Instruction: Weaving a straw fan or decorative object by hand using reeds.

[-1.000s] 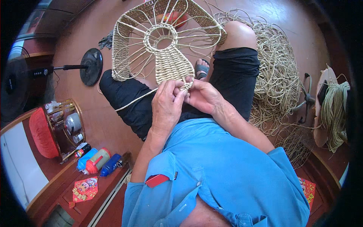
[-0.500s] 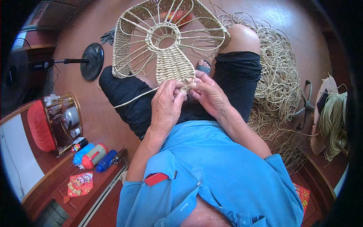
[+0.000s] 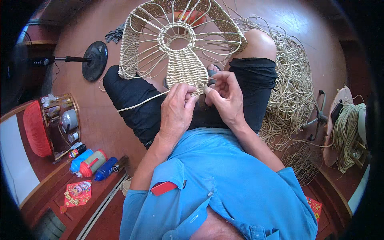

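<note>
A pale woven cord frame (image 3: pixel 185 66), with a round center ring, radiating strands and a dense tapered panel, lies over my lap at the top middle. My left hand (image 3: pixel 178 108) is closed on the lower edge of that panel, where a loose cord (image 3: pixel 140 103) trails off to the left over my dark trouser leg. My right hand (image 3: pixel 226 100) is at the panel's lower right corner, thumb and fingertips bent around short strands there; its exact grip is small in view.
A large tangled cord heap (image 3: pixel 292 80) lies right of my knee, beside a coiled hank (image 3: pixel 348 136) on a round board. Left are a fan base (image 3: pixel 95 60), a rack (image 3: pixel 68 120), several flasks (image 3: pixel 90 164) and a red card (image 3: pixel 78 193). A red object (image 3: pixel 192 18) sits behind the frame.
My right hand has shifted upward and turned, its fingers now lifted higher beside the panel's corner. My left hand stays at the lower edge. The view has shifted slightly.
</note>
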Motion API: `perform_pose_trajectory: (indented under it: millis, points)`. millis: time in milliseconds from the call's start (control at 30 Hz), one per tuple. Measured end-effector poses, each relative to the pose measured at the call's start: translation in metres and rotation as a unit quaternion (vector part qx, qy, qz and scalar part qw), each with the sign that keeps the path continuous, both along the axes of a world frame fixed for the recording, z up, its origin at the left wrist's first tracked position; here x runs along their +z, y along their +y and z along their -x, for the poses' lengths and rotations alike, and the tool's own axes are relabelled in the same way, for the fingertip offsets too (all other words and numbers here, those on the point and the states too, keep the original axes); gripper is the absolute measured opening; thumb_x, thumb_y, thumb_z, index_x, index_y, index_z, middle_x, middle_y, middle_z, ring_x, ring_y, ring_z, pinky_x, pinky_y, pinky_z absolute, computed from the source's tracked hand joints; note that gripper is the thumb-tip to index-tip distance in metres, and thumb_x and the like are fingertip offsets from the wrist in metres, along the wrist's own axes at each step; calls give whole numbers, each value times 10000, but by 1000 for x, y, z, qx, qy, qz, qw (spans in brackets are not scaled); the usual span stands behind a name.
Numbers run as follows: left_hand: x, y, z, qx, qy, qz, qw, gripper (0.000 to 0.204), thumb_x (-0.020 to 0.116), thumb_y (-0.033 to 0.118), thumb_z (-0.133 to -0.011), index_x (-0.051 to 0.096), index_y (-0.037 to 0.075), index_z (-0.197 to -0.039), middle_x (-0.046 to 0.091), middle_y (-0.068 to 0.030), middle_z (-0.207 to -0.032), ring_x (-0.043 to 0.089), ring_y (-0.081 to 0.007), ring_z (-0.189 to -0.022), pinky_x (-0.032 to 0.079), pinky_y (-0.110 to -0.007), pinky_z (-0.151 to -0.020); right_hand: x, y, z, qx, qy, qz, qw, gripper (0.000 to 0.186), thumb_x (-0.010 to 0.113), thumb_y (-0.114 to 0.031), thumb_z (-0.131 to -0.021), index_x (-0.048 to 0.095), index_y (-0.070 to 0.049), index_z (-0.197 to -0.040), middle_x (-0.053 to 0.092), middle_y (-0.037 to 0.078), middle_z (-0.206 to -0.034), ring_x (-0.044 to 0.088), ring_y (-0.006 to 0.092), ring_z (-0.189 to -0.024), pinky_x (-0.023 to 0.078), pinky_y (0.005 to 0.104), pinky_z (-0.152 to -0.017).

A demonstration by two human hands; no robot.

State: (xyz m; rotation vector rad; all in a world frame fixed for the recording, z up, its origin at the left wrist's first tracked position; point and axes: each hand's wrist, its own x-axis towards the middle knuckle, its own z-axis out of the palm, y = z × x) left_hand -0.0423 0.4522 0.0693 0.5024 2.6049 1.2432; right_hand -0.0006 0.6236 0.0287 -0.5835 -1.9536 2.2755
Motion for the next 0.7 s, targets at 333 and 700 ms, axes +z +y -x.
perform_pose_trajectory:
  millis: [333,700]
  points:
    - [-6,-2,-1,7,-8,-12,1000,187,723,23,-904,640,26,-1072,625,-135,-959,664,-308,-836,547,-455,-776,17,-5,3,23,96,-384,918,257,863,-112,-859,682,-31,-1023,589,111,-938,630,219,-753,549,366,-661]
    - [-10,-5,-1,1,40,-15,999,159,723,0,-931,677,8,-1082,652,-112,-960,722,-211,-781,582,-358,-710,11,-12,3,60,37,-309,948,187,815,-126,-921,689,-10,-994,597,109,-960,627,209,-748,539,368,-680]
